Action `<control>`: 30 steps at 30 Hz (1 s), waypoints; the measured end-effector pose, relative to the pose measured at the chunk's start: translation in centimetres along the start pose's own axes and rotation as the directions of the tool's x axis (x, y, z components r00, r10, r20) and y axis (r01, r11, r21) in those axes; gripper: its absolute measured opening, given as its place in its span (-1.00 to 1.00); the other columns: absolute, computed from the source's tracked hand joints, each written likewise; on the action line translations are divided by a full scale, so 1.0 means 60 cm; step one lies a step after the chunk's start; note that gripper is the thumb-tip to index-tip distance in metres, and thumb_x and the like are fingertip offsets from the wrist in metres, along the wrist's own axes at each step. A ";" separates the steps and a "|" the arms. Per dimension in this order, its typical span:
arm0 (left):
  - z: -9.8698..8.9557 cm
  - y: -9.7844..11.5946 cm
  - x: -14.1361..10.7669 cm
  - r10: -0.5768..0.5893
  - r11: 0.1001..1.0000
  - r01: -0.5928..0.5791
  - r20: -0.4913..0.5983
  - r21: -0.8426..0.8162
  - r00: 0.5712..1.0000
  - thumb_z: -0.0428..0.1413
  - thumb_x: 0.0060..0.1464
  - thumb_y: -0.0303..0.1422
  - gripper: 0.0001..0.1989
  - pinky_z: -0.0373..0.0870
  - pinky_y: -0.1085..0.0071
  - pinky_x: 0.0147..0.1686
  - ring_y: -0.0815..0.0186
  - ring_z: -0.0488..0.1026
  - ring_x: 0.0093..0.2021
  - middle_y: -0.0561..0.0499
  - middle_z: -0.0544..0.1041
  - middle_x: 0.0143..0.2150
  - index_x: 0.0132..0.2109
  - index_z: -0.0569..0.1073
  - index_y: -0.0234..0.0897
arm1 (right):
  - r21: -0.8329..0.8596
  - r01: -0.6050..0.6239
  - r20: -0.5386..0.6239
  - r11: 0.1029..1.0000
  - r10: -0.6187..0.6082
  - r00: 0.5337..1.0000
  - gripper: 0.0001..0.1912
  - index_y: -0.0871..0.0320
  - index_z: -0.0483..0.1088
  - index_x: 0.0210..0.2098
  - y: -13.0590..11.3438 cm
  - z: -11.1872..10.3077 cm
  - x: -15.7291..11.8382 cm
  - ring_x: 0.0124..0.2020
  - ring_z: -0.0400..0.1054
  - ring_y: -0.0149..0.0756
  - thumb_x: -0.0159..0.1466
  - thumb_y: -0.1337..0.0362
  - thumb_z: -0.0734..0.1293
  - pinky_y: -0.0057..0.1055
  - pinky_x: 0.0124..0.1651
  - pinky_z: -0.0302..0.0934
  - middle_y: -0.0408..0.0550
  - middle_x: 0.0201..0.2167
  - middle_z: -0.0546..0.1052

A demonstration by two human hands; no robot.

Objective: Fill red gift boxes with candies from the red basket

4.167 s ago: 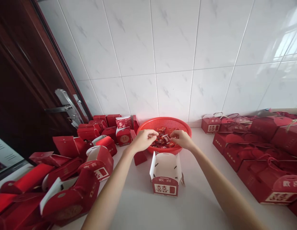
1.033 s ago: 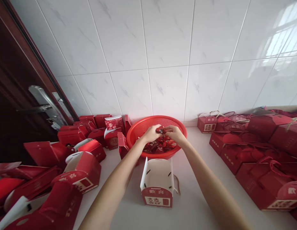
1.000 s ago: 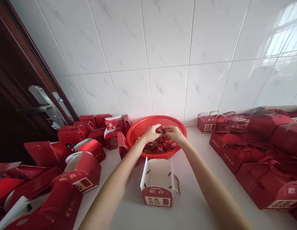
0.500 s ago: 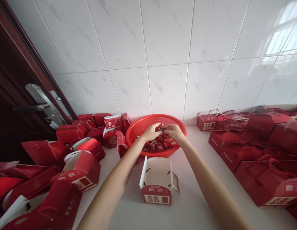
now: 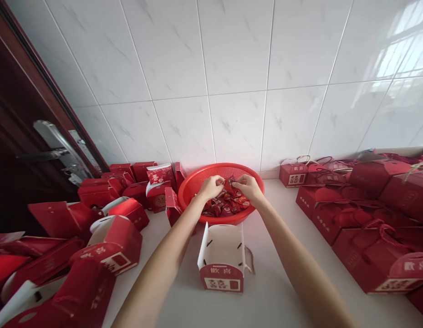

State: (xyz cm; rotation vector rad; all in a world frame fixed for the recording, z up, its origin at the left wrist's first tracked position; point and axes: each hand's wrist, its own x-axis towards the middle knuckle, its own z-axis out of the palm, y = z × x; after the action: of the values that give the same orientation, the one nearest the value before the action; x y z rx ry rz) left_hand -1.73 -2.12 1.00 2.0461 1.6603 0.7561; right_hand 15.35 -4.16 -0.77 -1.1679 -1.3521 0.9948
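Observation:
A red perforated plastic basket point(image 5: 194, 182) holds a heap of candies point(image 5: 228, 208) in shiny red wrappers. Above the heap, my left hand point(image 5: 211, 187) is closed in a pinch at a red-wrapped candy point(image 5: 229, 183). My right hand point(image 5: 248, 187) pinches red wrapping from the other side, a small gap from the left; whether both hold the same piece is hard to see. Below the basket, between my forearms, stands an open red gift box point(image 5: 222, 269) with a white inside, printed characters and a cord handle hanging at its right. No candy shows in its visible interior.
Open red boxes point(image 5: 119, 243) crowd the left of the white tabletop point(image 5: 266, 291). Closed red boxes with cords point(image 5: 368, 259) are packed along the right. A tiled wall point(image 5: 236, 123) rises behind the basket. At far left is a dark door with a metal handle point(image 5: 57, 146).
My hands have drawn slightly apart over the basket, and red wrapping shows between the fingertips where a dark, silvery bit showed before. The view shifts slightly; the boxes stay put.

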 end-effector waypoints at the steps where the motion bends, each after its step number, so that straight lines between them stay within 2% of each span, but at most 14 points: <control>1: -0.002 -0.008 0.003 -0.050 0.998 0.051 -0.025 0.043 0.998 0.14 0.11 -0.48 -0.83 0.45 0.31 -0.13 0.14 0.56 -0.10 -0.09 0.63 -0.18 -0.13 0.54 -0.28 | 0.002 -0.003 -0.009 1.000 0.003 1.000 -0.83 0.13 0.31 -0.49 0.000 0.000 0.000 -0.44 0.37 -0.34 0.05 0.21 0.39 -0.44 -0.41 0.23 -0.16 -0.50 0.49; 3: -0.004 -0.026 0.008 -0.145 0.982 0.149 -0.042 0.120 0.989 0.18 0.14 -0.41 -0.89 0.45 0.25 -0.10 0.11 0.54 -0.06 -0.13 0.61 -0.15 -0.17 0.54 -0.30 | 0.007 -0.011 -0.016 1.000 0.012 1.000 -0.82 0.11 0.28 -0.49 0.000 0.000 0.000 -0.48 0.34 -0.35 0.04 0.22 0.38 -0.45 -0.45 0.21 -0.18 -0.54 0.47; 7: -0.002 -0.056 0.019 -0.279 0.937 0.263 0.042 0.230 0.959 0.17 0.25 -0.22 -0.75 0.50 0.21 -0.12 0.22 0.54 -0.12 -0.07 0.56 -0.09 -0.06 0.50 -0.31 | 0.022 -0.033 -0.012 0.999 0.034 0.999 -0.82 0.09 0.24 -0.49 0.002 0.002 0.002 -0.54 0.31 -0.38 0.01 0.27 0.37 -0.46 -0.49 0.21 -0.23 -0.59 0.41; 13: 0.004 -0.070 0.034 -0.398 0.878 0.314 0.186 0.361 0.899 0.16 0.26 -0.25 -0.72 0.53 0.21 -0.12 0.21 0.53 -0.08 -0.08 0.52 -0.01 0.03 0.47 -0.30 | 0.038 -0.059 -0.024 0.997 0.060 0.998 -0.82 0.09 0.29 -0.36 0.002 0.001 0.003 -0.54 0.34 -0.37 0.02 0.32 0.33 -0.44 -0.48 0.26 -0.19 -0.50 0.47; 20: 0.009 -0.066 0.032 -0.378 0.878 0.221 0.332 0.424 0.864 0.16 0.27 -0.26 -0.72 0.54 0.20 -0.13 0.22 0.52 -0.10 -0.09 0.52 -0.01 0.04 0.46 -0.32 | 0.039 -0.066 -0.011 0.997 0.066 0.998 -0.77 0.10 0.34 -0.28 0.004 0.000 0.003 -0.52 0.38 -0.34 0.02 0.34 0.31 -0.44 -0.47 0.29 -0.18 -0.50 0.49; 23: 0.010 -0.059 0.026 -0.359 0.886 0.175 0.395 0.430 0.846 0.17 0.26 -0.26 -0.75 0.54 0.22 -0.15 0.24 0.53 -0.14 -0.07 0.54 -0.06 -0.01 0.48 -0.33 | 0.042 -0.065 -0.016 0.997 0.066 0.998 -0.76 0.10 0.34 -0.27 0.006 0.001 0.004 -0.49 0.40 -0.33 0.03 0.35 0.31 -0.44 -0.45 0.31 -0.16 -0.49 0.49; 25: 0.008 -0.055 0.022 -0.324 0.900 0.140 0.419 0.412 0.848 0.19 0.24 -0.27 -0.77 0.53 0.24 -0.18 0.27 0.53 -0.19 -0.04 0.55 -0.13 -0.07 0.50 -0.34 | 0.048 -0.061 -0.015 0.997 0.062 0.998 -0.76 0.11 0.34 -0.26 0.007 0.001 0.005 -0.48 0.41 -0.33 0.04 0.35 0.31 -0.44 -0.44 0.33 -0.16 -0.48 0.49; 27: 0.005 -0.053 0.019 -0.288 0.912 0.112 0.422 0.393 0.860 0.27 0.13 -0.28 -0.79 0.51 0.29 -0.24 0.30 0.52 -0.26 -0.01 0.56 -0.22 -0.15 0.52 -0.33 | 0.054 -0.056 -0.012 0.997 0.057 0.998 -0.76 0.11 0.34 -0.25 0.009 0.000 0.006 -0.47 0.42 -0.33 0.04 0.35 0.31 -0.44 -0.42 0.35 -0.15 -0.46 0.50; 30: 0.003 -0.051 0.017 -0.238 0.927 0.087 0.393 0.364 0.888 0.43 -0.27 -0.36 -0.69 0.45 0.40 -0.36 0.27 0.52 -0.33 0.06 0.58 -0.34 -0.30 0.55 -0.23 | 0.059 -0.054 -0.009 0.997 0.055 0.998 -0.75 0.11 0.35 -0.24 0.012 0.000 0.008 -0.46 0.42 -0.33 0.04 0.35 0.32 -0.43 -0.41 0.35 -0.14 -0.44 0.50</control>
State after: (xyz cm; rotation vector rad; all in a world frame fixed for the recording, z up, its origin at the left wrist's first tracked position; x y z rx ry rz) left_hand -3.82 -0.43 -0.85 2.0553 1.7493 -0.0584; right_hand 15.42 -3.57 -1.42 -1.1698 -1.2801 1.0586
